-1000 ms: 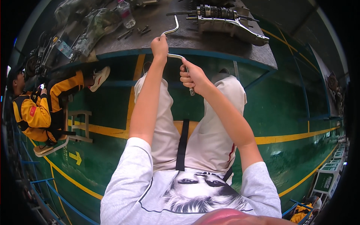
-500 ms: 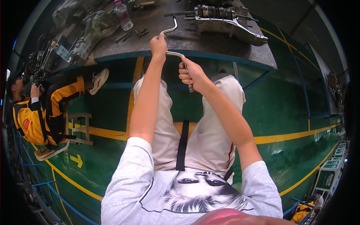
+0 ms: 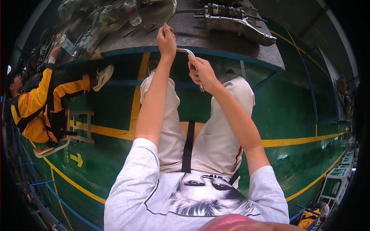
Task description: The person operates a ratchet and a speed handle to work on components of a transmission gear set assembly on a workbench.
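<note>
I hold a bent steel crank wrench (image 3: 171, 11) out over the near edge of the metal workbench (image 3: 181, 40). My left hand (image 3: 166, 43) is closed on its middle part. My right hand (image 3: 202, 72) is closed on its lower section, below the bench edge, with the tool's end showing under my fingers. Just right of the wrench, on the bench, lies an open metal gearbox housing (image 3: 239, 27) with a gear shaft (image 3: 225, 11) along its top. A few loose bolts (image 3: 132, 32) lie left of my left hand.
A clear bottle (image 3: 132, 13) and plastic-wrapped parts (image 3: 101, 27) are on the bench. At left, a seated person in yellow and black (image 3: 34, 111) reaches toward another bottle (image 3: 66, 44). Another bench (image 3: 334, 100) stands at right; boxes (image 3: 333, 184) are lower right.
Both my hands have moved slightly right with the wrench, the left also upward and away from me. The person at left has raised an arm toward the bottle on the bench.
</note>
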A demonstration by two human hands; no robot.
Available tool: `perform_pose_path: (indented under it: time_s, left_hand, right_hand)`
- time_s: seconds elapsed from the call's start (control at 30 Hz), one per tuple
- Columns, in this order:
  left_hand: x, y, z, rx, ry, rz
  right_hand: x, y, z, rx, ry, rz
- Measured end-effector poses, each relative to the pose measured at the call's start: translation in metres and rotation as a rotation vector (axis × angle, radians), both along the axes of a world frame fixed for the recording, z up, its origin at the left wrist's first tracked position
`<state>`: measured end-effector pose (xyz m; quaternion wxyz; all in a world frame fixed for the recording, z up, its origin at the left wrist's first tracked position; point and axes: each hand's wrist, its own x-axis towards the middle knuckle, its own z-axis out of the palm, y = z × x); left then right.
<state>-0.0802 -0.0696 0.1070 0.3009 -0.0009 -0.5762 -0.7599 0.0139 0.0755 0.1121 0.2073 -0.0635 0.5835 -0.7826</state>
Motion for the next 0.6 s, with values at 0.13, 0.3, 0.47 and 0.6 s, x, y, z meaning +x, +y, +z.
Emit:
perform_pose_path:
  time_s: [0.13, 0.3, 0.47, 0.6]
  left_hand:
    - [0.005, -0.007, -0.001, 0.042, -0.122, -0.039]
    - [0.002, -0.009, -0.007, 0.165, -0.250, -0.157]
    - [-0.009, -0.008, -0.010, 0.100, -0.279, -0.104]
    - [-0.023, -0.016, -0.016, -0.059, -0.399, 0.032]
  right_hand:
    - [0.001, -0.004, -0.001, -0.043, -0.081, 0.055]
    - [-0.008, -0.004, -0.005, -0.106, -0.311, 0.040]
    - [-0.012, -0.005, -0.003, -0.088, -0.301, 0.007]
    - [-0.020, -0.010, -0.001, -0.172, -0.397, 0.058]
